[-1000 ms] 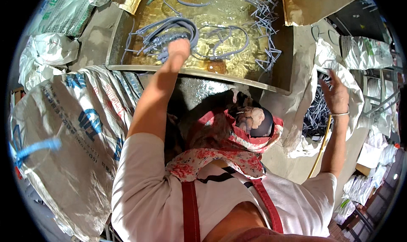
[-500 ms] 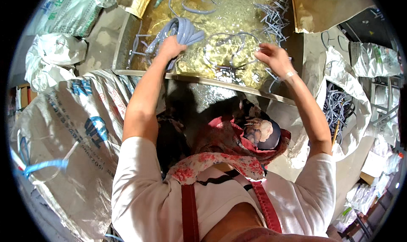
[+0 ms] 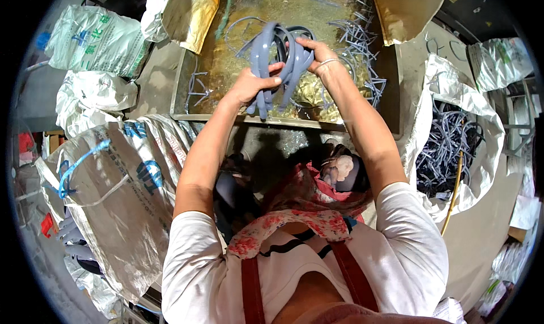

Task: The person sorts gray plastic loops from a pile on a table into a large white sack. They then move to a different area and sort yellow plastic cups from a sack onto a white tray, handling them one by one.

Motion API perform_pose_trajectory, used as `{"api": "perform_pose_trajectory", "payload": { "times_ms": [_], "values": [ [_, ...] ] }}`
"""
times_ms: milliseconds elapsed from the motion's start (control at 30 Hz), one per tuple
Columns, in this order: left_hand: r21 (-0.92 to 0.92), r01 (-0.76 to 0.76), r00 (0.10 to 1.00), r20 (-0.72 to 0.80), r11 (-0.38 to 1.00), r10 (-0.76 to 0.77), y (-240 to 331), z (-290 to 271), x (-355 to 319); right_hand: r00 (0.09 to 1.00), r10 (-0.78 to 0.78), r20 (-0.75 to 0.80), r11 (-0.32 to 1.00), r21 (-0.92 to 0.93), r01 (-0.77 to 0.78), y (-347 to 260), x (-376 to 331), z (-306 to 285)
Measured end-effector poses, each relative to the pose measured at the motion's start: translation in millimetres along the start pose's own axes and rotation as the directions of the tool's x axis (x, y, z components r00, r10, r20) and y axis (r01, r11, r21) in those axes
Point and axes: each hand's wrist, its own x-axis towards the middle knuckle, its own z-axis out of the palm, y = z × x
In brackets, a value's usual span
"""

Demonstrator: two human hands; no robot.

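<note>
Above a tray (image 3: 306, 123) of apparently shallow water (image 3: 294, 15), both hands (image 3: 249, 86) (image 3: 323, 56) grip grey strips (image 3: 263, 57).

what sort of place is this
Probably a small workshop or factory floor, though the product is unclear. A metal tank of liquid has grey strips floating in it, an open white sack is packed with dark strips, and a big printed sack stands at the left.

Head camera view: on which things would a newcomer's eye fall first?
First, probably the looped bundle of grey strips, held by the left hand and right hand over the metal tray. Next, the open white sack at the right, holding tangled dark strips; then the big sack at the left, with its blue tie.
</note>
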Motion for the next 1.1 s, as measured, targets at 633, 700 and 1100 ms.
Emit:
{"api": "perform_pose_trajectory", "payload": {
  "times_ms": [633, 700, 1100],
  "values": [
    [-0.771, -0.419, 0.849, -0.52, 0.479, -0.095, 9.9, -21.8, 9.1, 0.997, -0.015, -0.079, 0.943, -0.333, -0.012, -18.0, -73.8, 17.1],
    [-0.791, -0.392, 0.823, -0.529, 0.469, -0.205, 0.3, -38.2, 12.9, 0.988, -0.148, -0.038, 0.895, -0.43, 0.118, -13.1, -75.0, 9.2],
    [-0.896, -0.015, 0.999, -0.032, 0.444, -0.032, 4.2, -11.9, 8.5, 0.82, 0.325, 0.471, -0.155, -0.829, 0.537, 39.5, -116.0, 9.2]
  ]
}}
